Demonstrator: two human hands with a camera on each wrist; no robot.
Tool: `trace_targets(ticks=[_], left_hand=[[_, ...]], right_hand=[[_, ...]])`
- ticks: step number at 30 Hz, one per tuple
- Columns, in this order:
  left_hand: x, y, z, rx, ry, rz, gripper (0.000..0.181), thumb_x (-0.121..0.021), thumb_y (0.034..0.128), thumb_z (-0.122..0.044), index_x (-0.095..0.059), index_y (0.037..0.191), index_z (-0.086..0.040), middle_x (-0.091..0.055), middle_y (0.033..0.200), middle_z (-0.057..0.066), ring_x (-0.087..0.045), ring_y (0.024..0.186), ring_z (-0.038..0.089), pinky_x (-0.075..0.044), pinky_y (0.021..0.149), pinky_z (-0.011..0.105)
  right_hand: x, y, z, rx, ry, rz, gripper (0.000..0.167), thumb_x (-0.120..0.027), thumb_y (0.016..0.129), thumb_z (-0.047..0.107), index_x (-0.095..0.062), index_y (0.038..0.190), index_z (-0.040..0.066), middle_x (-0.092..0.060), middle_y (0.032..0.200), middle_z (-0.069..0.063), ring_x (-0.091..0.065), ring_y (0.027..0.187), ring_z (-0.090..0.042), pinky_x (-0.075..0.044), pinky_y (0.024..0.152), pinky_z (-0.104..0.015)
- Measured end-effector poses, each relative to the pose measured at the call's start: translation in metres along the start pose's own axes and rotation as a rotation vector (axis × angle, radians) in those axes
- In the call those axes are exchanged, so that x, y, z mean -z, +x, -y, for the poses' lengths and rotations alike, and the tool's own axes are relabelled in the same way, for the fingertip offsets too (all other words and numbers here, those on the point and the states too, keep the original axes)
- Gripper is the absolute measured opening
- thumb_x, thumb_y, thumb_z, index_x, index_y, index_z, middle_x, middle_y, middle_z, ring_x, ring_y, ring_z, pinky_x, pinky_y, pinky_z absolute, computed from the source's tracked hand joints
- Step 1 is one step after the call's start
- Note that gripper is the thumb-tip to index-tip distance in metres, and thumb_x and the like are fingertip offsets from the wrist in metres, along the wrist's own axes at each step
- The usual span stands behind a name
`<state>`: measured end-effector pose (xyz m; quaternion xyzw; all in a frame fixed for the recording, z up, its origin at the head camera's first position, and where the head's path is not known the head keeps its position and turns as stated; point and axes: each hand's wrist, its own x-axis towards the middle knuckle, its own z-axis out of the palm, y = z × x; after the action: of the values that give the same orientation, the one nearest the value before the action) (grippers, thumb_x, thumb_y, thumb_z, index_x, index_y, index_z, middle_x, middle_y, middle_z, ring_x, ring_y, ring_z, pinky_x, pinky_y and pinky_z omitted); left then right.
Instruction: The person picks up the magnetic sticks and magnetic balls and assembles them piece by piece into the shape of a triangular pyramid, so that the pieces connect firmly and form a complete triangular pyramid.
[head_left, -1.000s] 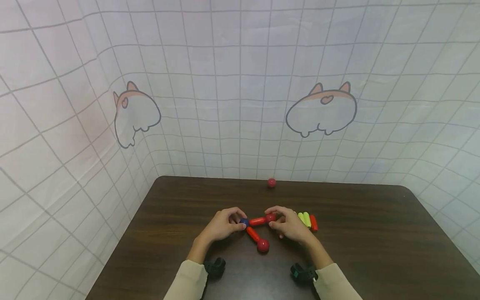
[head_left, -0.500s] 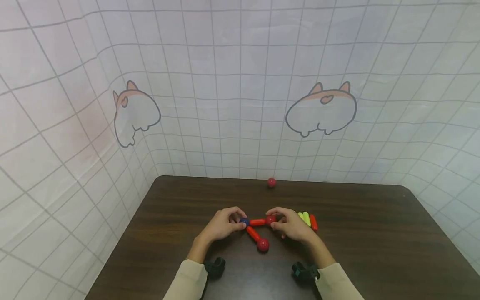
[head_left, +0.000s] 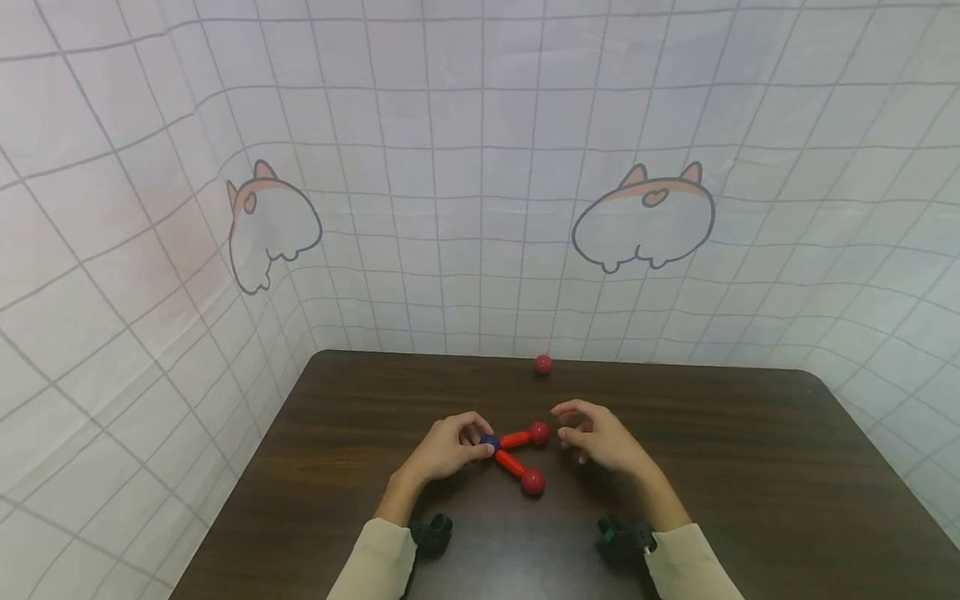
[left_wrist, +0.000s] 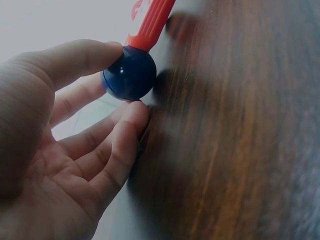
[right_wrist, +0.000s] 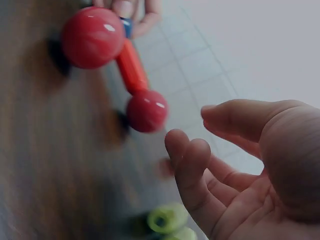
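Note:
My left hand (head_left: 444,450) pinches a dark blue ball (left_wrist: 131,74) between thumb and fingers, just over the table. Two red rods fan out from that ball to the right. The upper rod (head_left: 515,440) ends in a red ball (head_left: 539,432); the lower rod (head_left: 511,463) ends in another red ball (head_left: 532,482), nearer the front edge. To the right of the upper ball, my right hand (head_left: 606,437) hangs apart from it, fingers loosely bent and holding nothing. In the right wrist view a gap shows between its fingertips and the closest red ball (right_wrist: 147,111).
A loose red ball (head_left: 543,364) lies at the back edge of the dark wooden table (head_left: 750,467). Yellow-green rods (right_wrist: 167,218) lie below the right hand, hidden behind it in the head view. A white gridded cloth (head_left: 495,250) hangs behind the table.
My right hand has let go of the upper red ball and moved right, covering the loose rods. The two-rod piece has shifted slightly. My left hand keeps its pinch on the blue ball.

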<state>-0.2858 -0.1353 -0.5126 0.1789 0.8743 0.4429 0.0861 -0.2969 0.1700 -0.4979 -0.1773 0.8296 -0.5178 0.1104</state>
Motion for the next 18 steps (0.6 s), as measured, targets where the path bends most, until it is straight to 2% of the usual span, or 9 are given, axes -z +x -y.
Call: trace_targets(ticks=[4, 11, 18], left_hand=[[0.000, 0.000, 0.001, -0.005, 0.000, -0.010, 0.019, -0.076, 0.0931, -0.027, -0.069, 0.109, -0.020, -0.065, 0.088, -0.001, -0.057, 0.069, 0.013, -0.047, 0.060, 0.027], [0.000, 0.000, 0.003, -0.002, 0.004, -0.020, 0.020, -0.077, 0.0926, -0.028, -0.068, 0.109, -0.020, -0.064, 0.089, -0.001, -0.057, 0.071, 0.013, -0.047, 0.062, 0.028], [-0.003, 0.001, 0.006, -0.003, 0.002, -0.010, 0.019, -0.075, 0.0938, -0.029, -0.068, 0.109, -0.021, -0.064, 0.090, -0.001, -0.058, 0.070, 0.014, -0.049, 0.061, 0.029]], right_hand=[[0.016, -0.006, -0.001, 0.000, 0.022, -0.057, 0.037, -0.064, 0.101, 0.011, -0.057, 0.135, -0.001, -0.061, 0.124, -0.032, -0.068, 0.084, -0.037, -0.055, 0.056, -0.036], [0.046, -0.021, -0.006, -0.032, 0.043, -0.159, 0.039, -0.064, 0.103, 0.022, -0.057, 0.137, 0.005, -0.056, 0.132, -0.031, -0.069, 0.094, -0.029, -0.053, 0.060, -0.035], [0.062, -0.033, -0.018, -0.075, -0.021, -0.212, 0.043, -0.063, 0.103, 0.023, -0.054, 0.140, 0.002, -0.058, 0.134, -0.028, -0.067, 0.101, -0.030, -0.055, 0.071, -0.039]])
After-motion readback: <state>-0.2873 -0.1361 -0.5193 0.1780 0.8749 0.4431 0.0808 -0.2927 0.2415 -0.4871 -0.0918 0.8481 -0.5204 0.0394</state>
